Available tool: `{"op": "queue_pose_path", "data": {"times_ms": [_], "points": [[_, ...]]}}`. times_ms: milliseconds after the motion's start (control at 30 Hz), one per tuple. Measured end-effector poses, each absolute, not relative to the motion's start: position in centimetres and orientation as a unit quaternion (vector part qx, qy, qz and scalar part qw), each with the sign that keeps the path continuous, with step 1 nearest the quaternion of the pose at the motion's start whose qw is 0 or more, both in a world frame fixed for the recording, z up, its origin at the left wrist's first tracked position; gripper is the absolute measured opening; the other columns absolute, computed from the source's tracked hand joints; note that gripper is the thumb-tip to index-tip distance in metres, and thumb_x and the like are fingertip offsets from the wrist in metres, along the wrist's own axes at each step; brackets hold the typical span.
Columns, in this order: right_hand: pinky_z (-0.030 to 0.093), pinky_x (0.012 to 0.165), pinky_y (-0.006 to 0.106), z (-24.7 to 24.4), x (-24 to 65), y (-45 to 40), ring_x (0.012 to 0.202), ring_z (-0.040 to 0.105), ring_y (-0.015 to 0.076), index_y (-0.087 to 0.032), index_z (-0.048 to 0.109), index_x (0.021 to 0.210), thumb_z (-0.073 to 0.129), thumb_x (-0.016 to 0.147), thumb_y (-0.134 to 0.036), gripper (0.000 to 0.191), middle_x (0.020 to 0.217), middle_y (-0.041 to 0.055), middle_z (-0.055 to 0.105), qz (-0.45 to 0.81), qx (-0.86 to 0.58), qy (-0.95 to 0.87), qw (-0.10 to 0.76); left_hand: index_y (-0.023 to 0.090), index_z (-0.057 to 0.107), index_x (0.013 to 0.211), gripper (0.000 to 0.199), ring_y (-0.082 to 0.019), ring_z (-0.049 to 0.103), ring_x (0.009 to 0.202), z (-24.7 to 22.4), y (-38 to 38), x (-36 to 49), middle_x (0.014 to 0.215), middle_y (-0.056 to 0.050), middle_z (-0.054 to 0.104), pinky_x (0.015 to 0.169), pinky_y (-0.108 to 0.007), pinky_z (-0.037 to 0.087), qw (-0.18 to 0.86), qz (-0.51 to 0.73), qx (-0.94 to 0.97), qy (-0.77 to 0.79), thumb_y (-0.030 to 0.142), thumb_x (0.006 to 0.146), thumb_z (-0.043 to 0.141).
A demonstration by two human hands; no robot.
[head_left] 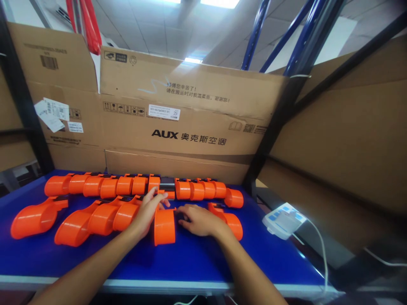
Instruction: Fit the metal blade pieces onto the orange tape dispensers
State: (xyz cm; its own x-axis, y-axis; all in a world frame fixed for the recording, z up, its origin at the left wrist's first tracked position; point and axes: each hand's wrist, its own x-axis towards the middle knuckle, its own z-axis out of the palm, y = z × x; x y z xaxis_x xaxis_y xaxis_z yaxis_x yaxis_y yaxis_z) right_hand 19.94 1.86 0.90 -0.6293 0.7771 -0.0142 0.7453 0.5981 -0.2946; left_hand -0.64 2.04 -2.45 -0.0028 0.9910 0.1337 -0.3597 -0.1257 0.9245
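An orange cup-shaped plastic piece (164, 228) stands on the blue table between my hands. My left hand (149, 212) is along its left side, fingers stretched forward and apart. Just beyond those fingertips is a dark rectangular block (167, 183) with an orange part under it, in the back row. My right hand (197, 219) is at the cup's right side, its fingers loosely bent and the thumb apart from them. The right fingertips come close to the cup's upper right edge; whether they touch it I cannot tell.
Similar orange cups with dark parts form a back row (108, 187) and a front row (103, 218). Cardboard (187, 156) walls the rear, beside a black post (265, 140). A white box with a cable (284, 220) is at the right edge of the blue table (178, 269).
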Motion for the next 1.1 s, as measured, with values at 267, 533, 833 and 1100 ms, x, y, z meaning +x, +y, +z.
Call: {"op": "queue_pose_path", "data": {"times_ms": [267,533,833,1100], "points": [[0.043,0.073,0.027,0.3,20.0,2.1,0.085,0.06,0.0184,-0.022,0.068,0.1,0.069,0.081,-0.02,0.019,0.091,0.0018,0.067,0.154,-0.411,-0.895,0.076,0.019,0.063,0.093,0.034,-0.011,0.055,0.052,-2.3,1.9,-0.6,0.069,0.001,0.068,0.053,-0.022,0.041,0.559,0.603,0.438,0.363,0.041,0.071,0.077],[0.044,0.073,0.028,0.7,19.9,1.9,0.083,0.061,0.0192,-0.019,0.067,0.104,0.067,0.081,-0.016,0.024,0.093,0.0046,0.069,0.129,-0.428,-0.884,0.138,0.02,0.062,0.095,0.034,-0.012,0.055,0.054,-2.3,1.9,-0.6,0.069,0.001,0.068,0.055,-0.022,0.041,0.553,0.606,0.448,0.356,0.041,0.073,0.076],[0.056,0.079,0.036,1.0,19.5,3.2,0.087,0.068,0.0227,-0.021,0.071,0.1,0.064,0.09,-0.035,0.019,0.098,0.0089,0.073,0.165,-0.41,-0.73,0.521,0.019,0.063,0.099,0.037,-0.014,0.057,0.057,-1.8,1.6,-0.6,0.068,-0.001,0.068,0.056,-0.024,0.041,0.564,0.605,0.454,0.332,0.038,0.072,0.078],[0.061,0.083,0.041,0.2,18.5,3.2,0.096,0.07,0.0245,-0.022,0.075,0.097,0.073,0.084,-0.046,0.028,0.105,0.0094,0.073,0.28,-0.34,-0.673,0.595,0.019,0.064,0.102,0.037,-0.012,0.056,0.051,-2.4,2.0,-0.5,0.068,-0.001,0.069,0.054,-0.024,0.04,0.545,0.603,0.466,0.35,0.042,0.075,0.077]]}}
